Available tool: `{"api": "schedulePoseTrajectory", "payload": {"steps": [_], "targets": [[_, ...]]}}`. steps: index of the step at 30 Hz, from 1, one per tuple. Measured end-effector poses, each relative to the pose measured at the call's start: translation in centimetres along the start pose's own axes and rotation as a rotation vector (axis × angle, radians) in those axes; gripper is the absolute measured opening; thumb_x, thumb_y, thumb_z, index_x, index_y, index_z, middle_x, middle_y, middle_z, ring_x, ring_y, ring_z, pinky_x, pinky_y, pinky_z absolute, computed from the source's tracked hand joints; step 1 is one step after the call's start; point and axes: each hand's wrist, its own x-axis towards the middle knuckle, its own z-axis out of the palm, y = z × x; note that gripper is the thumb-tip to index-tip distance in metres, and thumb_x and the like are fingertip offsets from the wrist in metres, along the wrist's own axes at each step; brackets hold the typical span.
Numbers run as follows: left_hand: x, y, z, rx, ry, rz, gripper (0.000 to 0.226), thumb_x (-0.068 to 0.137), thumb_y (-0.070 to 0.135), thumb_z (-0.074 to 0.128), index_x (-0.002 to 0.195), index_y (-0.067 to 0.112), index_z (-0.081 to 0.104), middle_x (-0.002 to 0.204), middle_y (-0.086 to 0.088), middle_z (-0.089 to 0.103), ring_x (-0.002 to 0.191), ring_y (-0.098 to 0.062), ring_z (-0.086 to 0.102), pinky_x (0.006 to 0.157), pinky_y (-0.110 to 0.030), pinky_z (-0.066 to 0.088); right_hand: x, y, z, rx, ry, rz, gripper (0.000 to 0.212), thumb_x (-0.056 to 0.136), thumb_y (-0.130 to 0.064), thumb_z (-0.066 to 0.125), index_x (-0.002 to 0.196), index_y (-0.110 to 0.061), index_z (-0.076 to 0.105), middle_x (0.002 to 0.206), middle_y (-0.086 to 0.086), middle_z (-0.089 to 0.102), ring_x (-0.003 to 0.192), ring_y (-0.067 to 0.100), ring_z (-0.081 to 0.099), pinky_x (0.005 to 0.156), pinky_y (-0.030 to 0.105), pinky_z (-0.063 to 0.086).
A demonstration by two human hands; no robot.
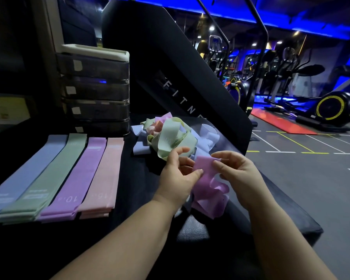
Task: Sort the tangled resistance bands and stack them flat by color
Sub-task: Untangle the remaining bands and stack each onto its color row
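Observation:
A crumpled purple band [207, 188] hangs between both hands above the dark surface. My left hand [178, 174] pinches its top left edge with thumb and fingers. My right hand [235, 170] pinches the top right edge. Behind them lies a tangled heap of bands [170, 136], green, blue, pink and purple mixed together. At the left, several flat stacks lie side by side: a blue stack [22, 174], a green stack [49, 178], a purple stack [77, 176] and a pink stack [104, 174].
A stack of dark translucent drawers [95, 89] stands behind the flat stacks. A black slanted machine panel [180, 77] rises behind the heap. A grey mesh bag [192, 227] lies under the purple band. The gym floor drops off to the right.

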Motion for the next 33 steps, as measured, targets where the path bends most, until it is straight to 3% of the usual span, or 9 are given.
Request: {"api": "schedulePoseTrajectory", "payload": {"steps": [2,5,9,13,16,18,22,27,33], "targets": [[0.1,-0.1,-0.1,0.020,0.047,-0.043,0.048,0.078,0.019,0.080,0.116,0.029,0.052,0.107,0.004,0.056,0.095,-0.011,0.057,0.081,-0.014,0.049,0.0,-0.2,-0.1,0.050,-0.009,-0.038,0.019,0.088,0.006,0.061,0.093,-0.011,0.067,0.076,-0.004,0.069,0.064,0.001,0.060,0.056,0.014,0.046],[0.2,-0.1,0.0,-0.107,-0.084,-0.196,0.051,0.068,0.035,0.082,0.112,0.023,0.060,0.115,0.001,0.064,0.104,-0.016,0.062,0.090,-0.027,0.052,-0.1,-0.5,-0.1,0.119,-0.047,-0.072,0.023,0.089,0.009,0.057,0.093,-0.011,0.066,0.074,-0.002,0.067,0.061,0.002,0.058,0.056,0.013,0.045],[0.1,0.0,0.3,-0.062,-0.073,-0.146,0.004,0.086,0.013,0.072,0.088,0.013,0.068,0.082,-0.002,0.069,0.075,-0.012,0.060,0.071,-0.020,0.050,0.0,-0.3,-0.2,0.084,-0.019,-0.087,0.025,0.088,0.012,0.056,0.089,-0.012,0.063,0.070,-0.005,0.067,0.063,0.002,0.058,0.058,0.013,0.046],[0.2,0.0,0.1,-0.070,0.007,-0.097,0.006,0.085,0.013,0.073,0.085,0.012,0.067,0.076,0.000,0.062,0.069,-0.011,0.054,0.067,-0.020,0.049,0.2,0.1,-0.1,0.019,0.008,-0.090,0.038,0.084,0.020,0.051,0.076,-0.015,0.064,0.071,-0.001,0.064,0.065,0.009,0.059,0.058,0.014,0.045],[0.2,0.0,0.1,-0.052,0.030,-0.057,0.009,0.084,0.009,0.073,0.084,0.015,0.066,0.072,0.003,0.061,0.064,-0.007,0.053,0.062,-0.016,0.047,0.1,0.0,-0.1,-0.024,-0.042,-0.052,0.030,0.076,-0.001,0.051,0.066,-0.024,0.067,0.074,-0.003,0.065,0.069,0.008,0.056,0.061,0.016,0.044],[0.2,0.0,0.1,-0.047,0.048,-0.044,0.011,0.083,0.010,0.075,0.081,0.018,0.068,0.070,0.004,0.062,0.063,-0.007,0.054,0.059,-0.016,0.047,0.0,-0.2,-0.2,-0.051,-0.111,-0.013,0.017,0.068,-0.018,0.049,0.069,-0.018,0.067,0.077,-0.002,0.066,0.073,0.010,0.056,0.067,0.024,0.043],[0.1,0.1,0.1,0.011,0.093,0.040,0.014,0.076,0.007,0.079,0.074,0.017,0.070,0.073,-0.007,0.064,0.059,-0.004,0.052,0.060,-0.015,0.047,-0.3,-0.5,0.3,-0.105,-0.077,-0.014,0.039,0.078,-0.044,0.073,0.078,-0.005,0.065,0.069,-0.004,0.064,0.065,0.005,0.057,0.061,0.015,0.043],[0.1,-0.1,0.2,0.078,0.091,0.101,0.026,0.074,0.004,0.081,0.068,0.027,0.070,0.081,-0.009,0.069,0.064,-0.005,0.057,0.066,-0.018,0.050,-0.4,-0.2,0.7,-0.182,-0.062,0.031,0.011,0.084,-0.020,0.073,0.090,-0.012,0.067,0.071,-0.002,0.071,0.065,0.005,0.062,0.064,0.020,0.048],[-0.4,0.4,0.2,-0.001,-0.014,0.043,0.027,0.076,0.005,0.079,0.085,0.027,0.067,0.075,0.011,0.067,0.070,-0.005,0.060,0.068,-0.016,0.051,-0.2,-0.2,0.4,-0.180,-0.091,0.003,0.010,0.086,-0.008,0.070,0.093,-0.015,0.074,0.075,0.001,0.074,0.063,0.006,0.063,0.060,0.016,0.047]]}}
